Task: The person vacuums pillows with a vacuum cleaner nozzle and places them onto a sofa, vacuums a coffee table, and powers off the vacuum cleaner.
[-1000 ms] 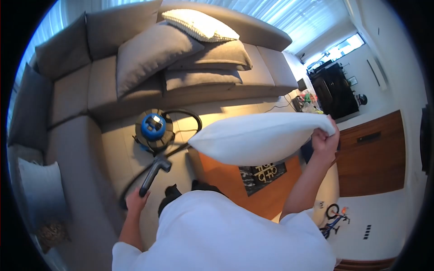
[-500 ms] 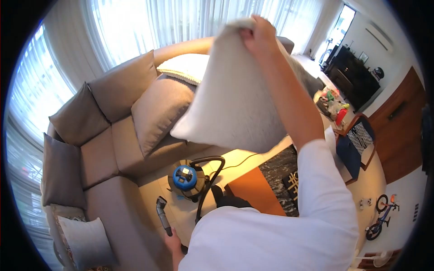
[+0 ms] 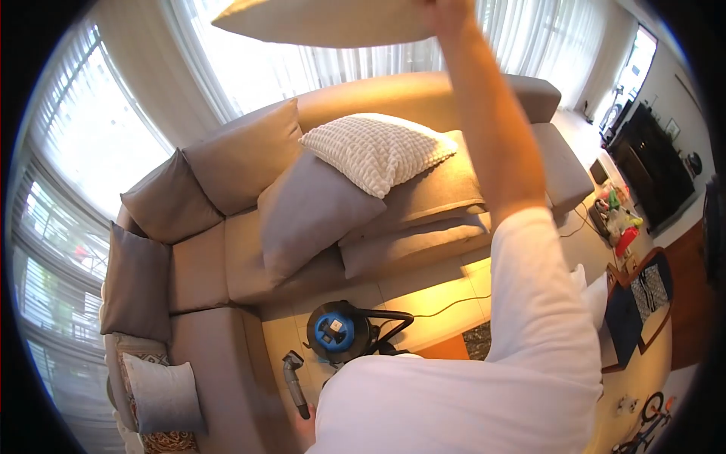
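High at the top of the head view, my right hand [image 3: 451, 15] is closed on the corner of a plain pale cushion [image 3: 325, 24], which is partly cut off by the frame edge. Low down, my left hand [image 3: 305, 427] grips the dark handle end of a vacuum nozzle [image 3: 293, 378]; my shirt hides much of that hand. The nozzle's head points up, beside the sofa seat. A black and blue vacuum cleaner [image 3: 333, 333] stands on the floor near it, with its hose running behind my body.
The brown corner sofa [image 3: 198, 265] carries several back cushions. A knobbly white cushion [image 3: 378, 147] lies on stacked grey cushions [image 3: 318, 208]. A thin cord [image 3: 454, 304] crosses the tiles. At right are a pile of toys [image 3: 618, 223] and a blue chair [image 3: 628, 321].
My right hand has lifted the pale cushion up and away over the sofa, uncovering the stacked cushions. The nozzle stays in my left hand. The view has shifted.
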Action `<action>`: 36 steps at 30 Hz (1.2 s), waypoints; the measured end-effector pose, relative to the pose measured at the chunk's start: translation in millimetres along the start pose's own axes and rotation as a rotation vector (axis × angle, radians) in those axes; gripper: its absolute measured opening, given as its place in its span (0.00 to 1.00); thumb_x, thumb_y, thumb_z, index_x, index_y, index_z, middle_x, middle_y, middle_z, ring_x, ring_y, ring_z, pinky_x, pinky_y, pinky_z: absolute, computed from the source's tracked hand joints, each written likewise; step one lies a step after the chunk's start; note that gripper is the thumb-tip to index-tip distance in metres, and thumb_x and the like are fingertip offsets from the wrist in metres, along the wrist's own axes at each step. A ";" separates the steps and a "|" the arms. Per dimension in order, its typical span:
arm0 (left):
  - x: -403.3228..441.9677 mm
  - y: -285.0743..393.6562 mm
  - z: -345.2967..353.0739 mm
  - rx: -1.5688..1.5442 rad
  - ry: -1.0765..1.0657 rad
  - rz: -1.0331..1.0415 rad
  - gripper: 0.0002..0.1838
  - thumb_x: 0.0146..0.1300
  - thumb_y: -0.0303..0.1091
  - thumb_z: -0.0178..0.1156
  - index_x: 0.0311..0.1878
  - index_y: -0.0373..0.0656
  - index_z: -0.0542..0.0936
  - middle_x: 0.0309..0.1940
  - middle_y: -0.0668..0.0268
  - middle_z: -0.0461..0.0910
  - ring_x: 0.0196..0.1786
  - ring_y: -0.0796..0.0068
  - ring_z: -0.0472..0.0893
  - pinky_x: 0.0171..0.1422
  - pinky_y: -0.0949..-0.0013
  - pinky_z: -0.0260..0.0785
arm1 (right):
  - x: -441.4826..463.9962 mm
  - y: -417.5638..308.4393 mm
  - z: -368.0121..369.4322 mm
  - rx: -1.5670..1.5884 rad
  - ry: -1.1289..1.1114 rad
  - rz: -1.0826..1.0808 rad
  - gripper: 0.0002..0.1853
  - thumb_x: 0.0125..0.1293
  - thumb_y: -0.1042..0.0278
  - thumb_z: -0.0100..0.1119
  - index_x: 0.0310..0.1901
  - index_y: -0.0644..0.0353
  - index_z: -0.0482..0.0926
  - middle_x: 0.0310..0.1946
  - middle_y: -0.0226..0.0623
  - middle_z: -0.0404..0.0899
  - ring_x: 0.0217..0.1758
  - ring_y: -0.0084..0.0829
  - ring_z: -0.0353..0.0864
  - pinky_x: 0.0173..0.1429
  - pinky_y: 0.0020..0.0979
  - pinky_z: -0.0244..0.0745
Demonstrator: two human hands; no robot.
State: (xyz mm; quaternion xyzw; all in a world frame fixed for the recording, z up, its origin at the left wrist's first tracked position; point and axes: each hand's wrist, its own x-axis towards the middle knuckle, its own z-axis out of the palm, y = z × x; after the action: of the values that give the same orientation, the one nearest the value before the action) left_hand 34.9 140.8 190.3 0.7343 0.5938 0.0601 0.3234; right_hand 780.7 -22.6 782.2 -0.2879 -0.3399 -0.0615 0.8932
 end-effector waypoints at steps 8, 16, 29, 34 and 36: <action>-4.1 62.9 23.8 0.049 -0.078 -0.070 0.24 0.64 0.52 0.67 0.37 0.34 0.80 0.27 0.50 0.80 0.32 0.53 0.81 0.39 0.53 0.71 | -213.0 297.0 -243.3 -0.318 0.652 0.859 0.07 0.70 0.75 0.49 0.46 0.61 0.75 0.15 0.35 0.68 0.12 0.27 0.64 0.13 0.30 0.57; 3.4 87.5 25.6 0.091 -0.146 -0.097 0.24 0.65 0.51 0.67 0.36 0.34 0.79 0.26 0.52 0.79 0.30 0.55 0.79 0.38 0.54 0.71 | -162.5 328.0 -239.5 -0.549 0.422 0.869 0.07 0.73 0.68 0.52 0.45 0.61 0.69 0.15 0.34 0.70 0.12 0.26 0.66 0.16 0.28 0.64; 73.0 88.2 38.9 0.133 -0.364 0.240 0.24 0.65 0.50 0.66 0.36 0.33 0.79 0.23 0.56 0.77 0.28 0.60 0.76 0.36 0.56 0.69 | -610.0 170.2 -273.0 -0.484 0.857 1.119 0.06 0.73 0.70 0.51 0.37 0.59 0.75 0.20 0.36 0.77 0.15 0.28 0.77 0.15 0.28 0.67; 98.1 67.7 42.4 0.193 -0.600 0.448 0.23 0.66 0.49 0.66 0.36 0.33 0.78 0.22 0.57 0.76 0.27 0.62 0.75 0.36 0.56 0.69 | -843.9 8.2 -232.6 -0.703 1.082 1.409 0.13 0.73 0.68 0.53 0.30 0.61 0.80 0.20 0.37 0.80 0.17 0.28 0.79 0.19 0.33 0.76; 109.7 52.2 37.4 0.219 -0.666 0.506 0.23 0.66 0.49 0.66 0.35 0.33 0.78 0.22 0.57 0.76 0.27 0.62 0.75 0.35 0.56 0.68 | -877.9 -40.8 -207.7 -0.888 1.110 1.298 0.22 0.75 0.55 0.55 0.27 0.63 0.82 0.21 0.39 0.82 0.16 0.31 0.78 0.20 0.37 0.73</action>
State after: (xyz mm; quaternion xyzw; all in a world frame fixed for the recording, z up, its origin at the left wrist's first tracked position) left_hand 127.6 221.1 157.1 0.8660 0.2612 -0.1660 0.3927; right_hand 218.6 -247.1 112.0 -0.6617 0.4108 0.1942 0.5963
